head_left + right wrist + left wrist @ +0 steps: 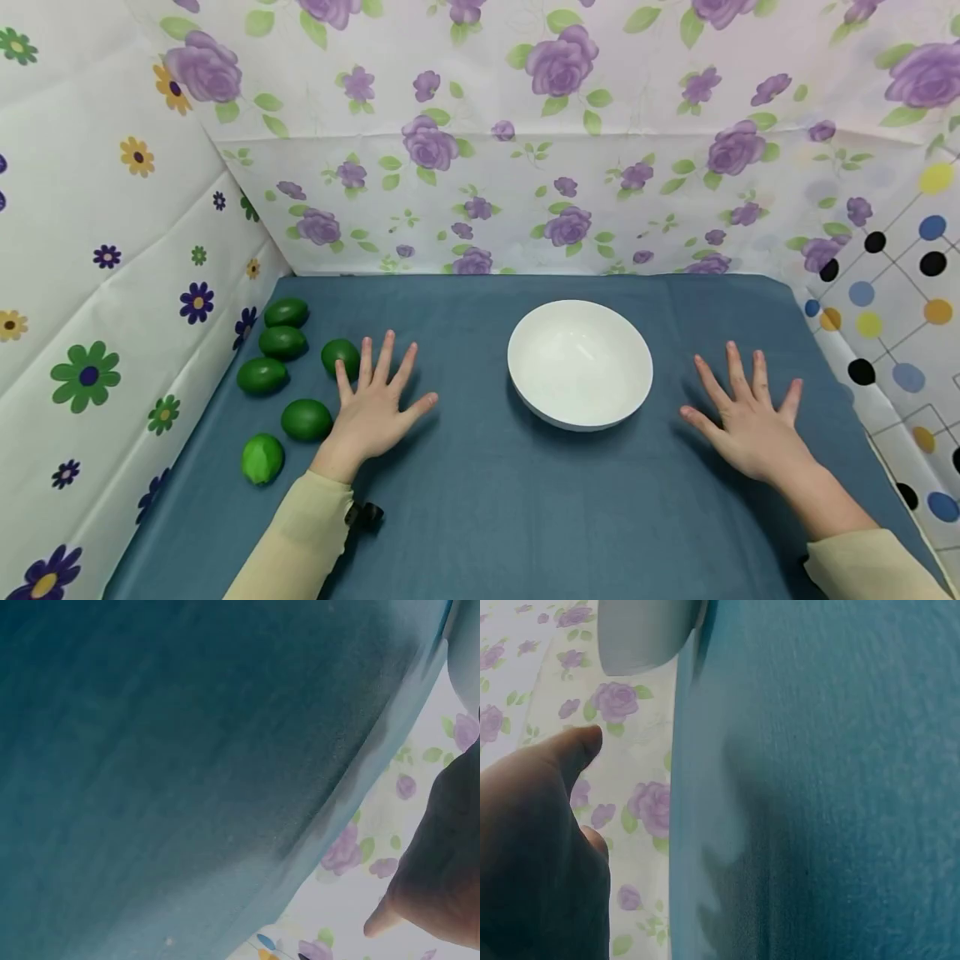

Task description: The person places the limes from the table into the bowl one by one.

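My left hand [372, 421] is spread with straight fingers above the cloth, holding nothing. Its little finger overlaps one lime-like green fruit [339, 354] in the head view; whether they touch I cannot tell. Another dark green fruit [306, 420] lies just left of that hand, and a paler, faceted one [262, 458] sits nearer the front. Between the hands stands a white bowl [580, 365] with nothing inside. To its right, my right hand [753, 433] also has spread fingers and grips nothing. Both wrist views show part of the hand and the bowl's side [646, 634].
A blue cloth [480, 517] covers the table. More green fruits [262, 377] lie along its left side. Flowered sheets [427, 142] hang at the back and left, and a dotted sheet [892, 333] borders the right. A small black device [367, 515] is on the left wrist.
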{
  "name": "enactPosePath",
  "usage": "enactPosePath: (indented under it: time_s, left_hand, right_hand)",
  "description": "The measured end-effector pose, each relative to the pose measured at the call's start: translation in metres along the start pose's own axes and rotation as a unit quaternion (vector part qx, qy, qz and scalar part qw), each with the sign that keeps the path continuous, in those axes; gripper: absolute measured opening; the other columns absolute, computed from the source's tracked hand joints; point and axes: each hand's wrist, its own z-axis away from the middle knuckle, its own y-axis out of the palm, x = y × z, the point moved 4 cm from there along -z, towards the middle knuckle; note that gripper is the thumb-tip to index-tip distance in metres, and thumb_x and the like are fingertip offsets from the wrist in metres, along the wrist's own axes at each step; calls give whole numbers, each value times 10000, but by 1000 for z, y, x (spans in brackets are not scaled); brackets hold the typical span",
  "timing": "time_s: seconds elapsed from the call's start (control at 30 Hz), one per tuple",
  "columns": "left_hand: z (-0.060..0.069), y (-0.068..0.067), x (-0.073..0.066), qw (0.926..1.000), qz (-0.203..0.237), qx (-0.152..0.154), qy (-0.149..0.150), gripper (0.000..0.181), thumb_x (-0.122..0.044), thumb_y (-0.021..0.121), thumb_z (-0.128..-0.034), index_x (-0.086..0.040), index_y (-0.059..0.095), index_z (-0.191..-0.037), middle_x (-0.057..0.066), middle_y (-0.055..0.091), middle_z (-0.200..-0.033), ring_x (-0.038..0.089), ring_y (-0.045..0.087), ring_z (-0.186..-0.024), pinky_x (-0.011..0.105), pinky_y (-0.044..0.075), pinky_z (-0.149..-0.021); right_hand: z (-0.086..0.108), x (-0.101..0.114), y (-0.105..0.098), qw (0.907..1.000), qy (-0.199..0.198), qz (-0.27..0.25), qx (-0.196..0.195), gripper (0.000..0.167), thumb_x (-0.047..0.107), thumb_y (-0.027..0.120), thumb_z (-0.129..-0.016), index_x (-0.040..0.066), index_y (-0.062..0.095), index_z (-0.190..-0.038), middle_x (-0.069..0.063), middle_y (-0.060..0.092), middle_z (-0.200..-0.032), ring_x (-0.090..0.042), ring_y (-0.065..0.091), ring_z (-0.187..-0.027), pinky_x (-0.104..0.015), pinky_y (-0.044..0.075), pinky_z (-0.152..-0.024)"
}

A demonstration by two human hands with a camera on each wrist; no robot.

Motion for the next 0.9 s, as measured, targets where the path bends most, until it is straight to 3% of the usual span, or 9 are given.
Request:
enactPosePath:
  time_s: [0.3, 0.53, 0.7, 0.9]
  left_hand:
    - [3, 1, 4, 9996, 266, -68, 14, 907, -716, 487, -1050, -283, 94, -1743, 14, -201, -1774, 313, -261, -1603, 718, -117, -1229]
    - [7, -2, 7, 9987, 475, -206, 27, 880, -642, 539, -1068, -278, 107, -1743, 27, -195, -1775, 330, -238, -1609, 721, -73, -1240]
    - [11, -5, 9, 9974, 642, -329, 11, 859, -637, 520, -1078, -277, 109, -1741, 57, -155, -1783, 348, -188, -1621, 717, -24, -1251]
    - [15, -11, 12, 9939, 961, -545, -39, 828, -619, 504, -1093, -232, 159, -1739, 109, -64, -1793, 390, -64, -1638, 727, 79, -1248]
  right_hand:
    - [3, 7, -9, 9985, -347, -425, -75, 850, 543, 547, -1103, 280, 56, -1746, -63, -276, -1748, -397, -282, -1578, -791, -104, -1182]
    - [3, 18, -20, 9945, -708, -739, -223, 839, 451, 587, -1111, 278, 65, -1745, -95, -209, -1768, -413, -214, -1599, -725, -68, -1236]
    - [1, 30, -27, 9850, -733, -1546, -211, 820, 378, 595, -1121, 275, 72, -1745, -87, -181, -1776, -434, -169, -1608, -820, 58, -1176]
    - [-1, 46, -33, 9664, -468, -2514, -250, 856, 335, 623, -1114, 389, 30, -1728, -65, -111, -1788, -549, 38, -1591, -864, 199, -1089]
